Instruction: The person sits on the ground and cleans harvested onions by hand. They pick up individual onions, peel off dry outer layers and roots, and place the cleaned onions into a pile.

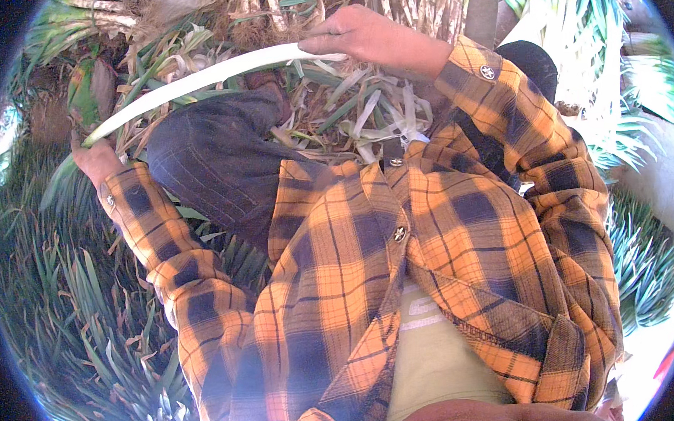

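A long, peeled white Welsh onion or leek stalk (pixel 201 80) stretches between my two hands in a slight upward bow. My left hand (pixel 97 158) grips its greenish end, where darker leaves hang down behind the fingers. At the other end, my right hand (pixel 355 36) closes around the white part, fingers wrapped over it. Beneath the stalk, loose peeled skins and leaf scraps (pixel 360 110) litter the ground around my bent leg in dark jeans (pixel 212 154).
Unpeeled stalks with dirty roots (pixel 270 9) stand at the top, more (pixel 428 2) beside them. Clean white-stemmed bundles (pixel 582 51) are at the upper right. A mass of green leaves (pixel 57 274) fills the left side. A green and red bundle or bag (pixel 91 89) sits beyond my left hand.
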Tool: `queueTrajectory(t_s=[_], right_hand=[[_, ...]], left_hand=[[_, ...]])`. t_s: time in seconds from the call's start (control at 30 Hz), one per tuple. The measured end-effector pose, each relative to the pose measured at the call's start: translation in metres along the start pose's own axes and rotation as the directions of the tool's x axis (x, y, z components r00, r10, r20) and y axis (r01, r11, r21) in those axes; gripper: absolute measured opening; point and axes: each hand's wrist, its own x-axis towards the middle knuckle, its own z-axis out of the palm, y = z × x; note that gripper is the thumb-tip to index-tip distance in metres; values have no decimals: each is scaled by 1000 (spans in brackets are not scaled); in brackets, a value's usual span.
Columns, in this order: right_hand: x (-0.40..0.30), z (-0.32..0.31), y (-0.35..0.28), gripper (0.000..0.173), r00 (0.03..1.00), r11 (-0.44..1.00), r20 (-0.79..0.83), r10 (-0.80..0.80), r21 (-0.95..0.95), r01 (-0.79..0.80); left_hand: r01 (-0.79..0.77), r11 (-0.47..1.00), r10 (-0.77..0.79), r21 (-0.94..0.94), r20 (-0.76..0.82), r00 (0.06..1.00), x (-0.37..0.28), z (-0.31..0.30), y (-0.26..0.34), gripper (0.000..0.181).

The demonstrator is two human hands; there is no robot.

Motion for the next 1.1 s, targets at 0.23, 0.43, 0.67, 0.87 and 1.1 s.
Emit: queueTrajectory(t_s=[0.23,0.43,0.67,0.87,1.1], right_hand=[[-9,21,10,36,989,908,119,88,399,-129],[-2,20,12,31,995,1000,95,-8,16,6],[17,54,-12,37,917,877,-221,-333,-429,215],[20,32,-11,33,1000,994,0,1,113,-1],[22,27,-16,46,952,890,290,101,401,-216]], left_hand=[[8,969,-36,-247,-108,994,-1,8,8,42],[13,976,-15,-219,-8,1000,3,-4,10,46],[-55,987,36,-151,-128,991,10,-2,-8,51],[-10,988,37,153,-173,984,-6,-6,2,54],[-157,987,160,33,-241,957,-4,-8,-23,61]])
